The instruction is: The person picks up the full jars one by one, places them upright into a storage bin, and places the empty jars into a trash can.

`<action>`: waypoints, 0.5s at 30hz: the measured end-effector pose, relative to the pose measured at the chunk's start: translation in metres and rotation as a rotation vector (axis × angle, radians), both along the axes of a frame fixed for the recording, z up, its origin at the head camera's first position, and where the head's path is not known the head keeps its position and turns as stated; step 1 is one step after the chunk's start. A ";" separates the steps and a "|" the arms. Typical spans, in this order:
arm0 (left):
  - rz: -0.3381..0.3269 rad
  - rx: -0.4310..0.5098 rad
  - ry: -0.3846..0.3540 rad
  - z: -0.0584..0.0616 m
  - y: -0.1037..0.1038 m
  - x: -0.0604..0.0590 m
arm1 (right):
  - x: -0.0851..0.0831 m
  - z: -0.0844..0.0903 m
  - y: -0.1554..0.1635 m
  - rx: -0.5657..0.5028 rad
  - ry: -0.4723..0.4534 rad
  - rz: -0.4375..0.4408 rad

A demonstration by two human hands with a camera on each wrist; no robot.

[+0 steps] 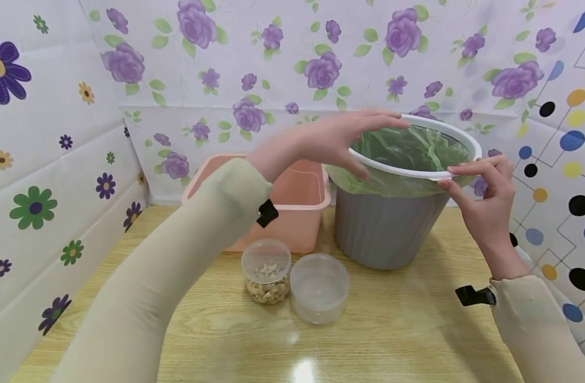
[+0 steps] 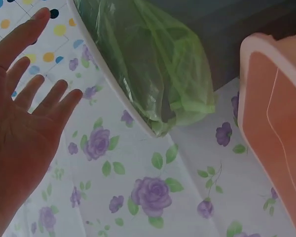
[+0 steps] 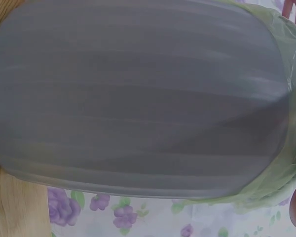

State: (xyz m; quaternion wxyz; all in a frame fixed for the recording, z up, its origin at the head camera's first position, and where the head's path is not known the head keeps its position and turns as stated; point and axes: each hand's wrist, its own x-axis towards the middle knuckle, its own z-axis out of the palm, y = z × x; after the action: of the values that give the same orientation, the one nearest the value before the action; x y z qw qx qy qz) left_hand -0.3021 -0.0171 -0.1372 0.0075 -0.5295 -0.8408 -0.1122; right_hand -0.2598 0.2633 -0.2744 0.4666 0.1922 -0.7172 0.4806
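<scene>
Bin (image 1: 383, 229) at one o'clock on desk (image 1: 393, 330); bag (image 1: 436, 149) apparently being secured by ring (image 1: 412, 173), pinched by right grip (image 1: 490, 197) at its four o'clock; left grip (image 1: 333, 139) spread near nine. Pressing probably needed next.

Place: a staged tabletop corner, by its look; room type unclear
Back: creased purple-rose sheeting (image 1: 273, 80)
Left side: daisy-print sheeting (image 1: 67, 170)
Right side: polka-dot sheeting (image 1: 558, 183)
Surface: pale wood-grain tabletop (image 1: 216, 330) between them
</scene>
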 end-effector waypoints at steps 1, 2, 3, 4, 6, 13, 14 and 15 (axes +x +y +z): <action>-0.008 0.009 -0.007 -0.004 -0.003 0.002 | 0.000 0.000 0.000 0.006 0.001 0.002; -0.010 0.012 -0.015 -0.008 -0.006 0.005 | 0.000 0.000 0.000 0.012 0.002 0.003; -0.017 0.021 -0.028 -0.013 -0.008 0.007 | 0.000 0.000 0.000 0.012 0.002 0.004; -0.024 0.032 -0.046 -0.019 -0.011 0.010 | 0.000 0.000 -0.001 0.010 0.002 0.004; -0.025 0.049 -0.079 -0.030 -0.016 0.015 | -0.001 0.000 -0.001 0.014 0.002 0.003; -0.001 0.099 -0.146 -0.068 -0.029 0.030 | 0.001 0.001 -0.003 -0.016 0.003 -0.010; -0.003 0.110 -0.148 -0.073 -0.030 0.031 | 0.002 0.001 -0.003 -0.020 0.002 -0.011; -0.003 0.122 -0.152 -0.078 -0.031 0.033 | 0.002 0.001 -0.003 -0.023 0.001 -0.010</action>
State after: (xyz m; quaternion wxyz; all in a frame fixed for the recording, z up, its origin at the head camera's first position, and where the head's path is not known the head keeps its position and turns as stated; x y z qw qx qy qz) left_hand -0.2695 -0.0480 -0.2153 -0.0240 -0.5193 -0.8298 -0.2030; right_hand -0.2579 0.2603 -0.2735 0.4717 0.1836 -0.7123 0.4862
